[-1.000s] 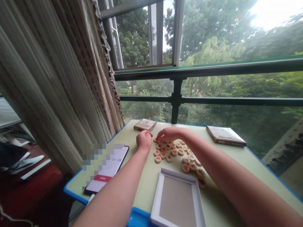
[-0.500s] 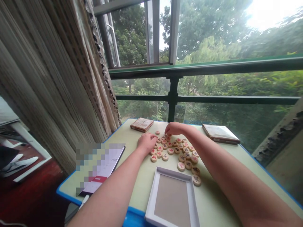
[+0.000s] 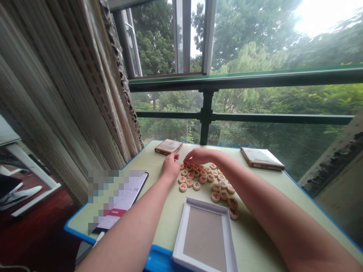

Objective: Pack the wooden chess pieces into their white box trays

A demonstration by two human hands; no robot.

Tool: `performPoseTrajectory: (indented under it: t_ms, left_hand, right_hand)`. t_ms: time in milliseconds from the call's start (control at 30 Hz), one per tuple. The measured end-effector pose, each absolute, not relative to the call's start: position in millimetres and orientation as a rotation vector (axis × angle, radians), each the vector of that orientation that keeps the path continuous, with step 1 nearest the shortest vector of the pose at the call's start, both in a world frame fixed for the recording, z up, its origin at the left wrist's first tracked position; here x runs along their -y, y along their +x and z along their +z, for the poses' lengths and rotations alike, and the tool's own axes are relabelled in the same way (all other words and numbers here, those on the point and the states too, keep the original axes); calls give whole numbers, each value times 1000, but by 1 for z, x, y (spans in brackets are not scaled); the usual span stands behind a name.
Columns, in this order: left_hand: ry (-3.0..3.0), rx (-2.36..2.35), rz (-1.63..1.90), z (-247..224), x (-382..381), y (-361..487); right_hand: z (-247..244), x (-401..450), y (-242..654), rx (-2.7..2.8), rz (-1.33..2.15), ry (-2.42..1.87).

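Round wooden Chinese chess pieces (image 3: 203, 179) with red and black characters lie face up in a loose cluster on the pale green table. My left hand (image 3: 171, 166) is at the cluster's far left edge, its fingers curled together; whether a piece is between them is hidden. Close beside it, my right hand (image 3: 196, 155) arches over the far pieces. Its fingertips point down and pinch a Chinese chess piece at the left end of the back row. The right forearm hides part of the cluster's right side.
An open white box tray (image 3: 181, 234) lies in front of the pieces. Flat boxes stand at the back left (image 3: 168, 146) and back right (image 3: 262, 158). A phone or tablet (image 3: 133, 192) rests on the left. A window railing (image 3: 255, 80) runs behind the table (image 3: 161, 230).
My right hand has moved left, close to my left hand. My left hand has lifted and turned a little. The lone piece at the back is no longer seen apart.
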State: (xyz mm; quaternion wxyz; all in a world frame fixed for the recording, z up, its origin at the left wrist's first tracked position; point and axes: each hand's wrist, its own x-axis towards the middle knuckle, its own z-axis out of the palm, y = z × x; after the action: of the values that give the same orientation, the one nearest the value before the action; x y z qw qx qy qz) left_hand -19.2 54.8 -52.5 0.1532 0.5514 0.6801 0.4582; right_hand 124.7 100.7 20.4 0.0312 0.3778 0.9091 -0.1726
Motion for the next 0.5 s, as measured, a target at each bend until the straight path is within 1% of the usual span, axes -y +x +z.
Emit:
performPoseTrajectory:
  t_ms: [167, 267, 333, 433, 500]
  left_hand:
    - [1498, -1962, 1341, -51, -55, -22]
    - [1439, -1954, 1336, -51, -56, -24]
    - [1413, -1945, 1335, -51, -58, -24]
    - [1362, -1982, 1346, -53, -59, -25]
    - [1331, -2012, 1361, -55, -61, -25]
  right_hand:
    - [23, -94, 121, -2780, -779, 1037]
    - [23, -91, 117, -2807, -777, 992]
    - [26, -88, 117, -2883, -673, 1017]
    - [40, -81, 119, -3022, -363, 1198]
    - [55, -73, 124, -3061, -231, 1259]
